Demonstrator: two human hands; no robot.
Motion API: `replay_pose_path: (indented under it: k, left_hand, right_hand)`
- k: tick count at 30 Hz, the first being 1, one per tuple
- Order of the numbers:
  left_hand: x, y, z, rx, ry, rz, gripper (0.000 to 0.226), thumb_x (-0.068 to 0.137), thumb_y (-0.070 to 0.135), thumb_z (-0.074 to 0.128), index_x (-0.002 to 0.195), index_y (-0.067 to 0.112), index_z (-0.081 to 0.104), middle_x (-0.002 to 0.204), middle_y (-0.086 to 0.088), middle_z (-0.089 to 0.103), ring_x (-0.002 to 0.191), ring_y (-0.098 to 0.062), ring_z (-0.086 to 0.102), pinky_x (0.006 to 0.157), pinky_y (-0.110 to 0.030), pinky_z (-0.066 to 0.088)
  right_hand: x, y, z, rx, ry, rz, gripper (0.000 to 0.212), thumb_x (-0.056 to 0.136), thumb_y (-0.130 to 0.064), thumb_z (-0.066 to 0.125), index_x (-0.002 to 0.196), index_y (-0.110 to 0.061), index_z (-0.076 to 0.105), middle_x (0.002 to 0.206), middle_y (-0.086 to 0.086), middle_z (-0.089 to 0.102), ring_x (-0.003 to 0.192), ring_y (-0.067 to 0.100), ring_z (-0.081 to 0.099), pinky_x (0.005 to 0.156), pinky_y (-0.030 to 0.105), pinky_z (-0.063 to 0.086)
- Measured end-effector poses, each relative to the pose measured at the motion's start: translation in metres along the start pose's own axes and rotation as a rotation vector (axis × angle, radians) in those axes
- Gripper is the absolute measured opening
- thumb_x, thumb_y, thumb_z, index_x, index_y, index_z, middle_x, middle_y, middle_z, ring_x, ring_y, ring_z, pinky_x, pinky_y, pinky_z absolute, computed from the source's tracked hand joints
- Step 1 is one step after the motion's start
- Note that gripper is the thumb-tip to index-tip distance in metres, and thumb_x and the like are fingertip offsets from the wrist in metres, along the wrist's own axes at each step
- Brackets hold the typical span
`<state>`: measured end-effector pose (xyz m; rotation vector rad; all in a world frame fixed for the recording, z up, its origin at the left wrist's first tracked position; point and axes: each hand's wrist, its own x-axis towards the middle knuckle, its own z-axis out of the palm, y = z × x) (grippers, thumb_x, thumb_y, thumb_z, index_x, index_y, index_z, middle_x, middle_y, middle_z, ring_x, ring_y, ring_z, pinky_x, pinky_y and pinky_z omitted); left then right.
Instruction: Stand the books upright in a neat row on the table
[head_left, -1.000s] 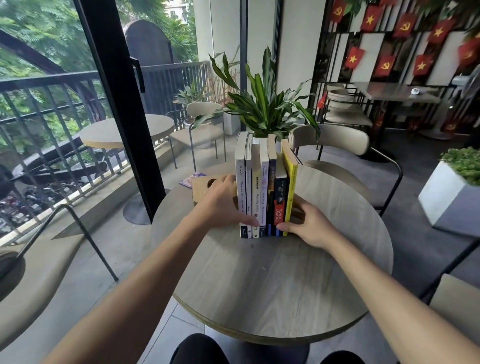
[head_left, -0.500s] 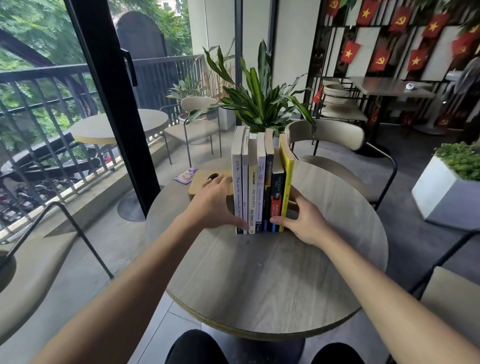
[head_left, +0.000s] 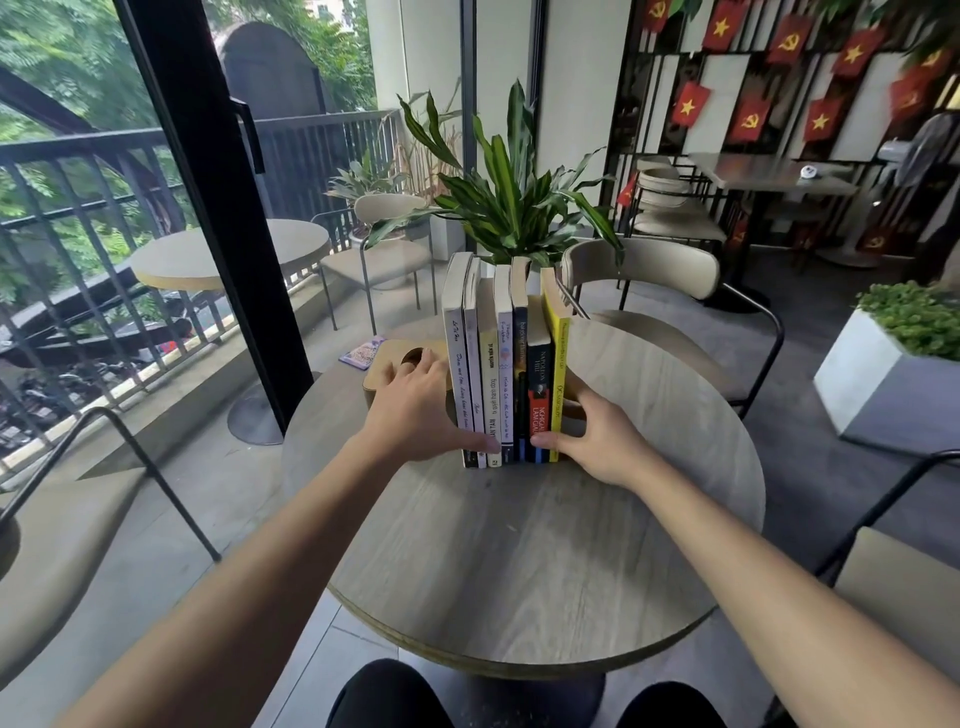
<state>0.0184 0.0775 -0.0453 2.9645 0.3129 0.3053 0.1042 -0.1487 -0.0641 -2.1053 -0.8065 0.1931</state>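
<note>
Several books stand upright, spines toward me, in a tight row on the round grey wooden table. White spines are on the left, dark ones in the middle, a yellow book at the right end. My left hand presses flat against the leftmost white book, thumb across the lower spines. My right hand presses against the yellow book from the right, thumb on the spines' bottoms. A light wooden bookend lies behind my left hand; another is partly hidden behind my right hand.
A potted plant rises just behind the books. A beige chair stands across the table, another chair at my right. A glass wall with a black frame runs along the left. A white planter sits at far right.
Both hands stay clamped on the row of books. The view has shifted slightly; the books look a little straighter and closer together.
</note>
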Motion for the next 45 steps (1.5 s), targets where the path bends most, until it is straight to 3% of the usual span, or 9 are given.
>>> replay_pose_path:
  k: [6, 11, 16, 19, 22, 29, 34, 39, 45]
  left_hand:
    - [0.004, 0.005, 0.009, 0.038, 0.017, 0.067, 0.121, 0.050, 0.095, 0.055, 0.151, 0.031, 0.036, 0.145, -0.004, 0.045, 0.138, -0.031, 0.035, 0.115, -0.052, 0.029]
    - [0.003, 0.006, 0.013, 0.062, 0.028, 0.029, 0.133, 0.041, 0.099, 0.047, 0.154, 0.030, 0.032, 0.143, -0.008, 0.043, 0.129, -0.032, 0.039, 0.111, -0.050, 0.032]
    - [-0.004, 0.002, 0.009, 0.048, 0.066, 0.051, 0.123, 0.050, 0.093, 0.061, 0.151, 0.029, 0.034, 0.133, -0.001, 0.046, 0.119, -0.026, 0.045, 0.109, -0.044, 0.032]
    - [-0.006, 0.001, 0.007, 0.061, 0.102, 0.048, 0.122, 0.046, 0.099, 0.052, 0.146, 0.030, 0.040, 0.127, 0.004, 0.049, 0.115, -0.023, 0.042, 0.107, -0.042, 0.037]
    - [-0.006, -0.002, 0.008, 0.057, 0.127, 0.042, 0.125, 0.045, 0.101, 0.048, 0.146, 0.028, 0.040, 0.131, 0.001, 0.051, 0.120, -0.024, 0.044, 0.110, -0.045, 0.034]
    - [-0.010, 0.003, 0.003, 0.036, 0.131, 0.034, 0.125, 0.052, 0.095, 0.058, 0.151, 0.023, 0.035, 0.143, -0.003, 0.049, 0.132, -0.027, 0.042, 0.118, -0.050, 0.025]
    - [-0.011, 0.003, 0.002, 0.043, 0.109, 0.014, 0.133, 0.049, 0.099, 0.053, 0.155, 0.021, 0.030, 0.155, -0.006, 0.041, 0.141, -0.028, 0.035, 0.119, -0.052, 0.023]
    - [-0.019, 0.008, -0.004, 0.010, 0.150, 0.021, 0.128, 0.054, 0.093, 0.059, 0.155, 0.021, 0.028, 0.154, -0.005, 0.040, 0.140, -0.026, 0.033, 0.120, -0.049, 0.022]
    - [-0.030, 0.014, -0.010, -0.036, 0.228, -0.037, 0.137, 0.050, 0.102, 0.044, 0.158, 0.019, 0.023, 0.159, -0.005, 0.032, 0.144, -0.027, 0.026, 0.120, -0.045, 0.022]
  right_hand:
    - [-0.001, -0.001, 0.000, 0.012, -0.005, 0.015, 0.082, 0.080, -0.031, 0.079, 0.149, -0.030, 0.034, 0.143, -0.004, 0.053, 0.135, 0.014, 0.044, 0.109, 0.036, 0.036]
    - [-0.003, -0.003, -0.001, 0.028, -0.016, 0.022, 0.081, 0.081, -0.025, 0.079, 0.149, -0.028, 0.034, 0.140, -0.005, 0.055, 0.133, 0.012, 0.046, 0.102, 0.025, 0.034]
    - [-0.006, -0.006, -0.002, 0.029, -0.008, 0.014, 0.085, 0.081, -0.026, 0.079, 0.151, -0.028, 0.030, 0.142, -0.006, 0.052, 0.128, 0.007, 0.045, 0.102, 0.026, 0.033]
    - [-0.007, -0.006, -0.003, 0.035, 0.000, 0.022, 0.084, 0.080, -0.029, 0.080, 0.149, -0.028, 0.032, 0.145, -0.003, 0.051, 0.135, 0.014, 0.044, 0.104, 0.028, 0.033]
    - [-0.008, -0.006, -0.002, 0.037, 0.008, 0.018, 0.085, 0.079, -0.029, 0.080, 0.149, -0.026, 0.032, 0.147, -0.002, 0.049, 0.136, 0.015, 0.043, 0.107, 0.032, 0.033]
    - [-0.008, -0.006, -0.003, 0.039, 0.034, -0.001, 0.094, 0.078, -0.030, 0.082, 0.152, -0.027, 0.026, 0.147, -0.002, 0.048, 0.136, 0.015, 0.044, 0.105, 0.032, 0.035]
    - [-0.006, -0.001, -0.004, 0.030, 0.041, 0.042, 0.112, 0.070, -0.042, 0.085, 0.156, -0.029, 0.014, 0.152, 0.000, 0.043, 0.137, 0.013, 0.043, 0.111, 0.038, 0.036]
    - [-0.009, -0.001, -0.005, 0.011, 0.048, 0.055, 0.116, 0.068, -0.054, 0.082, 0.156, -0.030, 0.011, 0.155, -0.001, 0.039, 0.139, 0.013, 0.040, 0.113, 0.042, 0.036]
    - [-0.013, -0.008, -0.003, -0.099, 0.126, 0.021, 0.121, 0.062, -0.076, 0.071, 0.156, -0.032, 0.008, 0.162, -0.004, 0.023, 0.148, 0.016, 0.023, 0.116, 0.045, 0.030]
